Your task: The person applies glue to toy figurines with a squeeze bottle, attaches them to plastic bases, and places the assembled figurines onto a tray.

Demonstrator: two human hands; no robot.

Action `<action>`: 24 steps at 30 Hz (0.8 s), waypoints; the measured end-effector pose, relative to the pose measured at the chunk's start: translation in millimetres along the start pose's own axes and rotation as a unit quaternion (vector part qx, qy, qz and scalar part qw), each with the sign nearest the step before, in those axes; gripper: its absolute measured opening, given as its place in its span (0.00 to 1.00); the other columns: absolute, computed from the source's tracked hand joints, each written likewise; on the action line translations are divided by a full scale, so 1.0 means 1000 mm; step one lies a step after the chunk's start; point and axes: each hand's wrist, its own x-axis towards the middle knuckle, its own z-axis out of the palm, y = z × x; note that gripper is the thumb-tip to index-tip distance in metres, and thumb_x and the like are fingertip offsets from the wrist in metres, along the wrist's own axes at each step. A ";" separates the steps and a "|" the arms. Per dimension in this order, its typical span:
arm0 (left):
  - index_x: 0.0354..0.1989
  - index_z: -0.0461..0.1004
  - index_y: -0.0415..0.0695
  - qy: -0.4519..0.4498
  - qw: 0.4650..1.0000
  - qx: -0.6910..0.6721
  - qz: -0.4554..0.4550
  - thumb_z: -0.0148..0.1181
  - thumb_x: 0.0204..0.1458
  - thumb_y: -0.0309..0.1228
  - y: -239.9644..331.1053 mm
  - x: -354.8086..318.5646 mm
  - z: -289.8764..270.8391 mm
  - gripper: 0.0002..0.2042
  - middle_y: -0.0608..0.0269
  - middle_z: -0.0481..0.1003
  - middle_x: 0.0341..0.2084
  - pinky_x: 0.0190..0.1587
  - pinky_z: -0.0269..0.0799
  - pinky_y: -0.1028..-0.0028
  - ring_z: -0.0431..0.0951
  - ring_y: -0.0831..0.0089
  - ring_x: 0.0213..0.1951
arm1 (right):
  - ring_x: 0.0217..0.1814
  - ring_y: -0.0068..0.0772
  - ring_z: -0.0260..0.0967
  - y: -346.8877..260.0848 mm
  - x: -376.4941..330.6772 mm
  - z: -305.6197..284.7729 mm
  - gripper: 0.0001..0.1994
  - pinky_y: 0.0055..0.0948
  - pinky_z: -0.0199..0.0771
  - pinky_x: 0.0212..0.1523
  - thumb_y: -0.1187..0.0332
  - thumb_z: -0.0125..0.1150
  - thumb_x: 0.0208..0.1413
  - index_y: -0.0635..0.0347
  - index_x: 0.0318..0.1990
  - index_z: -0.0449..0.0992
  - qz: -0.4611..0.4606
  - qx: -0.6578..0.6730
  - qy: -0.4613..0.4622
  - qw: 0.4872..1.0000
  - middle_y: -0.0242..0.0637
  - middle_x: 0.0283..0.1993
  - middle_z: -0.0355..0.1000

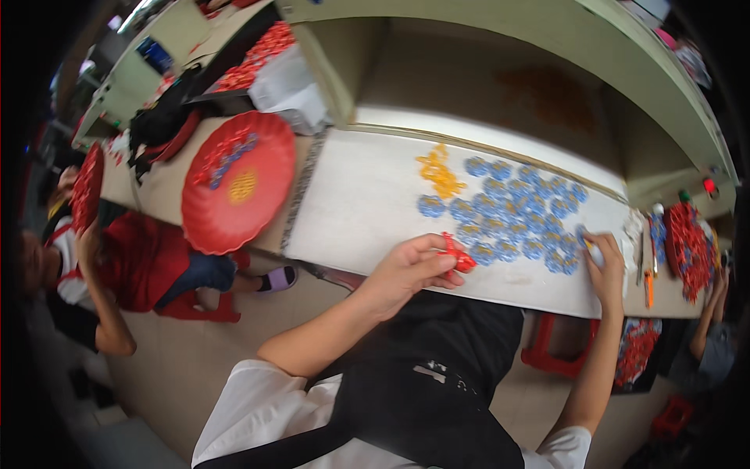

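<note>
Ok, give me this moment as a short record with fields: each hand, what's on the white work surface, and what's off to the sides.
left hand: pinches a small red plastic piece at the near edge of the white work surface
right hand: fingertips on the right end of the cluster of small blue round pieces
yellow pieces: small pile at the cluster's far left
round red plastic tray: left of the surface, holding a few red, blue and yellow bits
heap of red pieces: far right

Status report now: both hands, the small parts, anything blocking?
Left hand pinching small red piece. Right hand on blue pieces at cluster edge. Yellow pieces beyond; nothing blocking.
</note>
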 end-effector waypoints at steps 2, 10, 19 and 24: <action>0.42 0.66 0.39 0.012 1.000 0.006 0.013 0.50 0.50 0.29 0.002 -0.001 -0.002 0.12 0.57 0.71 0.36 0.39 0.69 0.76 0.73 0.75 0.33 | 0.39 0.43 0.65 -0.004 -0.017 0.000 0.16 0.29 0.63 0.41 0.84 0.53 0.36 0.63 0.38 0.70 0.007 -0.025 0.011 1.000 0.44 0.35 0.66; 0.39 0.66 0.39 -0.041 0.999 -0.017 0.003 0.51 0.50 0.31 -0.011 0.007 0.018 0.11 0.61 0.71 0.35 0.39 0.69 0.77 0.72 0.77 0.32 | 0.42 0.48 0.65 -0.026 -0.093 -0.005 0.21 0.34 0.67 0.41 0.83 0.57 0.33 0.61 0.41 0.70 0.023 -0.032 0.007 0.999 0.47 0.40 0.66; 0.41 0.66 0.39 -0.055 0.998 0.005 0.002 0.51 0.51 0.30 -0.022 0.000 0.034 0.11 0.59 0.71 0.36 0.39 0.70 0.77 0.72 0.76 0.32 | 0.43 0.45 0.67 -0.033 -0.106 0.020 0.17 0.34 0.65 0.44 0.85 0.51 0.33 0.63 0.35 0.71 -0.027 0.000 0.148 0.989 0.47 0.40 0.69; 0.41 0.67 0.39 0.006 0.996 0.031 0.085 0.50 0.50 0.30 -0.014 0.017 0.019 0.11 0.59 0.72 0.35 0.40 0.70 0.77 0.73 0.77 0.33 | 0.36 0.37 0.68 -0.053 -0.087 0.019 0.09 0.27 0.65 0.41 0.82 0.53 0.40 0.67 0.32 0.71 0.000 0.201 0.199 0.959 0.43 0.32 0.70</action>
